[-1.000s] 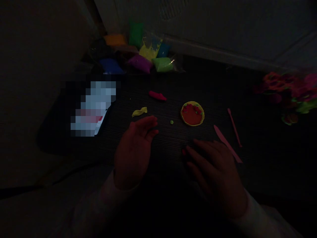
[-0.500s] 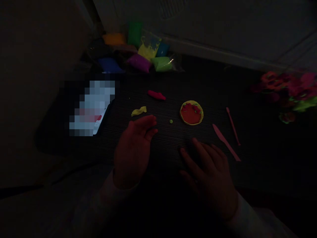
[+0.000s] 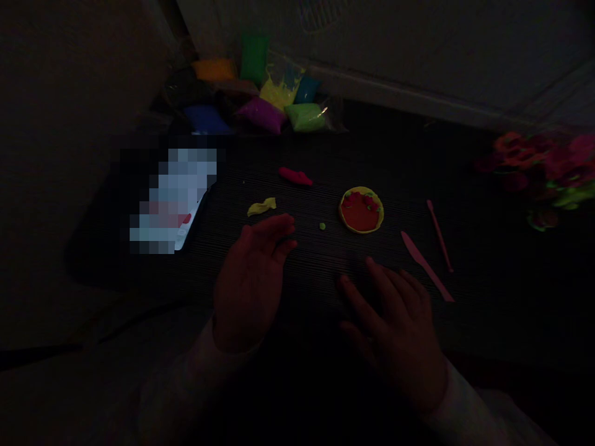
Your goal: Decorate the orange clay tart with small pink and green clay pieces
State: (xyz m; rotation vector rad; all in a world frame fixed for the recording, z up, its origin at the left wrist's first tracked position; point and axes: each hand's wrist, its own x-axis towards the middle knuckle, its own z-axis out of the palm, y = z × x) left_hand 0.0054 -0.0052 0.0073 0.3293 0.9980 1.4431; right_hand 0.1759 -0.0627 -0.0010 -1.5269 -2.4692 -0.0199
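My left hand (image 3: 253, 279) rests palm partly upward with nothing visible in it, fingers stretched out. A yellow strip of clay (image 3: 261, 207) lies just beyond its fingertips. Palm down, my right hand (image 3: 390, 322) has its fingers spread and holds nothing that I can see. A small green clay ball (image 3: 322, 226) sits between and beyond the hands. Past my right hand is a round clay piece (image 3: 360, 218), orange-red with a yellow rim and small red and green bits at its far side. A red clay lump (image 3: 295, 176) lies farther back.
A pink modelling knife (image 3: 425, 265) and a thin pink tool (image 3: 439, 235) lie right of my right hand. A lit, blurred screen (image 3: 179, 198) is at left. Several colored clay packets, including a purple one (image 3: 263, 116), line the back. Bright flowers (image 3: 548, 161) stand at right.
The view shifts very slightly. Both hands keep nearly the same pose, and nothing on the table has visibly moved.
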